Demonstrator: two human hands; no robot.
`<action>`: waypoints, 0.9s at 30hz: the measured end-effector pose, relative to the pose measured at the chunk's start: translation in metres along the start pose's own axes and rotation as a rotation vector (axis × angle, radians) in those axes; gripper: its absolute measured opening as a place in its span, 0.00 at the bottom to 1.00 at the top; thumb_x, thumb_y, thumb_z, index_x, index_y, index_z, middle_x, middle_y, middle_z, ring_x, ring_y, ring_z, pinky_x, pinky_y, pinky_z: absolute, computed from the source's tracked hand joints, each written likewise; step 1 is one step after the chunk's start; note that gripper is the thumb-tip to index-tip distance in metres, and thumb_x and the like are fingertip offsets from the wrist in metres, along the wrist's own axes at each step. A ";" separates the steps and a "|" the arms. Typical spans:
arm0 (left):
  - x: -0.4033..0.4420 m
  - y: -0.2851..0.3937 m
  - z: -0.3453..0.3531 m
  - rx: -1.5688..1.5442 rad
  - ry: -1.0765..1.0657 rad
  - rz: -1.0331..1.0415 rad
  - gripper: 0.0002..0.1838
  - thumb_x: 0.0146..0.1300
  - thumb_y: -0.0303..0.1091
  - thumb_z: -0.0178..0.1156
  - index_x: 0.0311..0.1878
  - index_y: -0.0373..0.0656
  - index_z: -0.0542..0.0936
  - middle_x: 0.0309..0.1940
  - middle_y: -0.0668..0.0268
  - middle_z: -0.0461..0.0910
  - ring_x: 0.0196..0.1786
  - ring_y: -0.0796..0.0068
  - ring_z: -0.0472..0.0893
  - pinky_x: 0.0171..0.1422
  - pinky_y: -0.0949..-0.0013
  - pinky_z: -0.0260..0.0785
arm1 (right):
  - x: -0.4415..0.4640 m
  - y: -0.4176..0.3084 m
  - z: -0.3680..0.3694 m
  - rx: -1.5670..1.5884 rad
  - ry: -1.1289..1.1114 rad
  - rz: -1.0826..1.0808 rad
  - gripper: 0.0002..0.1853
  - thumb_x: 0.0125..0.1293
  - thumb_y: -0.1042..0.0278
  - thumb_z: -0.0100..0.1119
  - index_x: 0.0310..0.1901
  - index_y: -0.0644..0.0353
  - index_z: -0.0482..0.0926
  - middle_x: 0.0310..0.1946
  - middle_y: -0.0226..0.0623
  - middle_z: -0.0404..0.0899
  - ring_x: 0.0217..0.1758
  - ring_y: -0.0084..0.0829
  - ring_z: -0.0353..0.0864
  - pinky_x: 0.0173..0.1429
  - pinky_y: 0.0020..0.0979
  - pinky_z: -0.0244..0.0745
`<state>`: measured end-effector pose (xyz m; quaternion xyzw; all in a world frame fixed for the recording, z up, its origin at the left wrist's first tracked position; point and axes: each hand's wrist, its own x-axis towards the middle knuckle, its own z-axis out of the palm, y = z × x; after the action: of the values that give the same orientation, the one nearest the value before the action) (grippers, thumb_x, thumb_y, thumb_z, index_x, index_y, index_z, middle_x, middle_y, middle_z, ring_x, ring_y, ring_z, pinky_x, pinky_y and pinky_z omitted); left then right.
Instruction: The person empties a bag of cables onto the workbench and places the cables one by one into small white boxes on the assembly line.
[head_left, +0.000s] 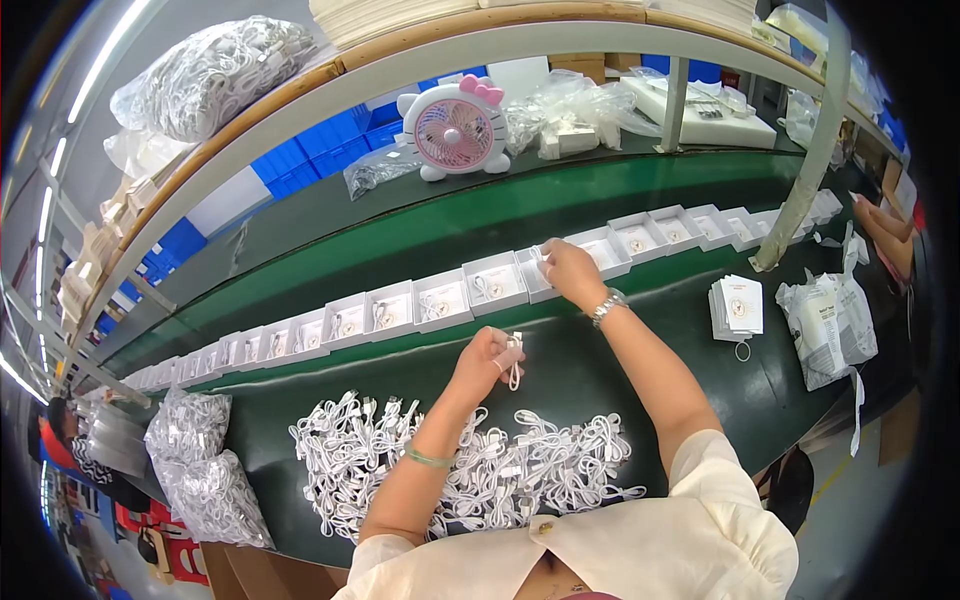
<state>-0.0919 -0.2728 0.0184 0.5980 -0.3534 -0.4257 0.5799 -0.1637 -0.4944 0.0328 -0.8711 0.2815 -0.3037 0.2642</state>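
My left hand (478, 368) is closed on a short looped white USB cable (515, 372), held just above the dark green bench. Farther out, my right hand (572, 276) reaches into an open white box (541, 292) in the row. Its fingers pinch a white USB cable (537, 257), partly hidden by the fingertips. Below my left hand and around my left forearm spreads a big heap of coiled white cables (545, 465). Boxes left of my right hand, such as one white box (494, 287), have a cable inside on a printed card.
A long row of open boxes (390, 310) runs along the bench. Bags of cables (205, 470) lie left. At right are a stack of cards (740, 306), a plastic bag (828, 325) and a slanted post (805, 200). A pink fan (452, 134) stands behind; a shelf edge (480, 32) arches overhead.
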 end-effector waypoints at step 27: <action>0.018 -0.025 0.019 -0.352 0.245 -0.020 0.16 0.70 0.40 0.51 0.51 0.37 0.74 0.42 0.61 0.76 0.44 0.71 0.78 0.48 0.69 0.72 | 0.019 0.069 -0.010 -0.173 0.133 -0.092 0.11 0.56 0.70 0.56 0.40 0.62 0.80 0.35 0.50 0.79 0.40 0.51 0.79 0.46 0.46 0.73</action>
<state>-0.1039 -0.2947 -0.0078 0.5383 -0.1945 -0.4106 0.7099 -0.1808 -0.5582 0.0037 -0.8805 0.2833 -0.3472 0.1546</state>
